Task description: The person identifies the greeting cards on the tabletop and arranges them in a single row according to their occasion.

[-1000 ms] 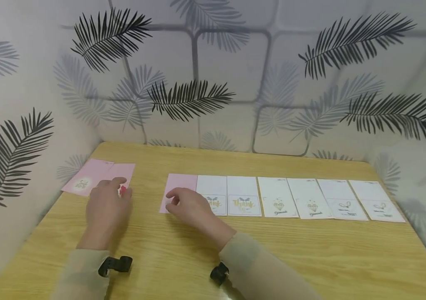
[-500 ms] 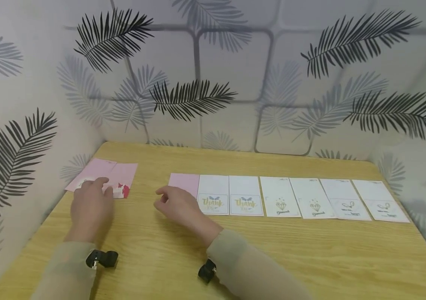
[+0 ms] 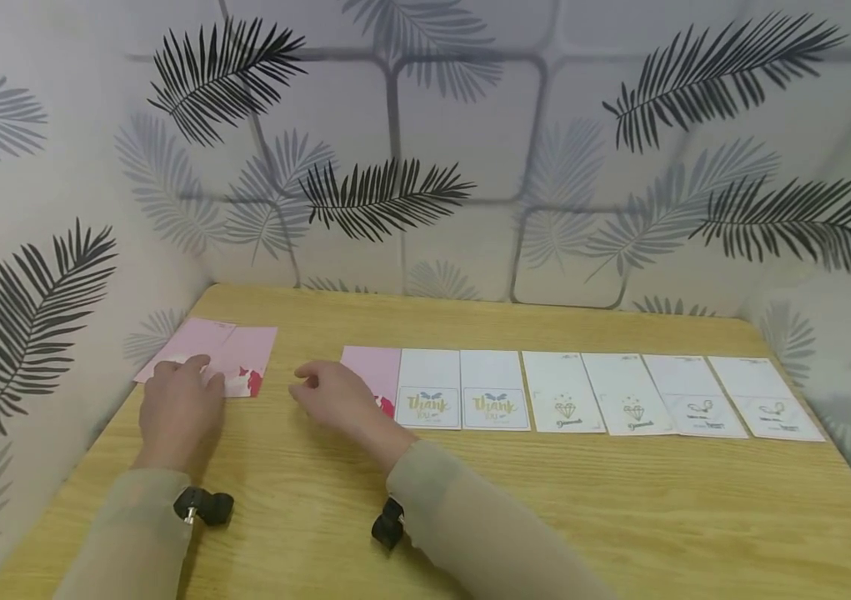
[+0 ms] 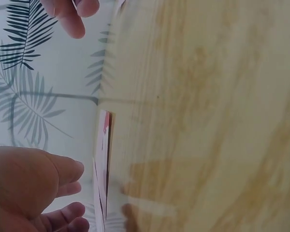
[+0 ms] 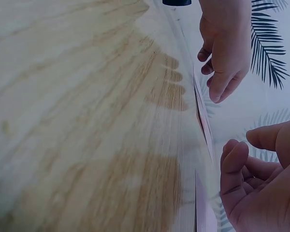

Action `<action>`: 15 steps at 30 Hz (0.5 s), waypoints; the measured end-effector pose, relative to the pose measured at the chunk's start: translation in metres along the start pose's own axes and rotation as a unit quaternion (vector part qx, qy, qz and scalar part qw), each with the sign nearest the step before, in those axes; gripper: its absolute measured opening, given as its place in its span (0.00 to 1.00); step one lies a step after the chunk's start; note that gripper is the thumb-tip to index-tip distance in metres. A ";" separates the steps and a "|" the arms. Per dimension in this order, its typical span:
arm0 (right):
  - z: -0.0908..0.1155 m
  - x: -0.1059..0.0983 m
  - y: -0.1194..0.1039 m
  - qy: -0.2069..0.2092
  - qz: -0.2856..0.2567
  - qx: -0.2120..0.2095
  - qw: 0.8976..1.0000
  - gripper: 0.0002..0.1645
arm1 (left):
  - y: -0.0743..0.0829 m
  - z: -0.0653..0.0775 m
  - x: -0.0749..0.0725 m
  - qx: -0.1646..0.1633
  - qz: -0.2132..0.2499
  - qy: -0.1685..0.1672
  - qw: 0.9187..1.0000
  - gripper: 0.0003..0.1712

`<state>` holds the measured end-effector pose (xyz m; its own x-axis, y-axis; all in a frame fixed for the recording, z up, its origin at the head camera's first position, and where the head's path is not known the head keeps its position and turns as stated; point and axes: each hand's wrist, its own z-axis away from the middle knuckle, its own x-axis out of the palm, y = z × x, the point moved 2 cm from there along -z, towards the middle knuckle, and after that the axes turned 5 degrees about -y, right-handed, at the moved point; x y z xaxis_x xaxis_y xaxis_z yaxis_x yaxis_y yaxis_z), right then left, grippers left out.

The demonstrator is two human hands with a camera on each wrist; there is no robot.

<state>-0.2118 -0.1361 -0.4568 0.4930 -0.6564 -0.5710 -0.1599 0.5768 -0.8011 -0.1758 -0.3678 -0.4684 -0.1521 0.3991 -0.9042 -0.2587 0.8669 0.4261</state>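
Observation:
In the head view my left hand (image 3: 179, 417) is over two overlapping pink cards at the table's far left. One pink card (image 3: 188, 337) lies tilted at the back; the other pink card (image 3: 251, 350) shows a red print at its lower corner. Nothing is gripped by the left fingers, loosely spread in the left wrist view. My right hand (image 3: 341, 402), loosely bent, hovers beside a third pink card (image 3: 372, 367) and hides part of it. A gap shows between thumb and fingers of the right hand (image 5: 266, 179) in the right wrist view, with nothing between them.
Rightward from the third pink card runs a row: thank-you cards (image 3: 428, 387), diamond-print cards (image 3: 563, 392) and white cards with small script (image 3: 766, 400). The wooden table (image 3: 545, 517) meets a leaf-patterned wall (image 3: 463, 258). A black strap mount (image 3: 203, 506) sits on the left wrist.
My left hand has drawn left and back, uncovering the red-printed pink card. My right hand has moved left off the third pink card, exposing more of it and the thank-you card beside it.

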 end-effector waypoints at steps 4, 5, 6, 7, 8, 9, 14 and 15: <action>-0.006 0.002 0.000 -0.005 -0.018 0.004 1.000 0.24 | 0.000 -0.001 0.003 -0.002 0.003 -0.009 1.000 0.30; -0.007 0.003 -0.001 -0.006 -0.021 0.005 1.000 0.24 | -0.001 -0.001 0.005 -0.001 0.006 -0.008 1.000 0.30; -0.008 0.004 -0.002 -0.008 -0.025 0.006 1.000 0.24 | -0.001 -0.001 0.006 -0.003 0.007 -0.010 1.000 0.30; -0.009 0.005 -0.003 -0.009 -0.028 0.007 1.000 0.24 | -0.002 -0.001 0.008 -0.005 0.010 -0.011 1.000 0.30; -0.009 0.006 -0.005 -0.010 -0.033 0.008 0.999 0.24 | -0.003 -0.001 0.009 -0.008 0.010 -0.013 1.000 0.31; -0.009 0.006 -0.006 -0.011 -0.037 0.008 0.999 0.24 | -0.003 -0.002 0.011 -0.009 0.008 -0.015 1.000 0.31; -0.006 0.005 -0.012 -0.013 -0.041 0.008 0.999 0.25 | -0.004 -0.004 0.015 -0.014 -0.017 -0.032 0.999 0.30; -0.007 0.005 -0.012 -0.013 -0.040 0.007 0.999 0.25 | -0.003 -0.004 0.016 -0.016 -0.021 -0.034 0.999 0.30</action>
<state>-0.2128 -0.1499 -0.4513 0.5254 -0.6886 -0.4998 -0.1071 0.5292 -0.8417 -0.1810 -0.3651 -0.4842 -0.0745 0.3828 -0.9208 -0.2935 0.8741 0.3871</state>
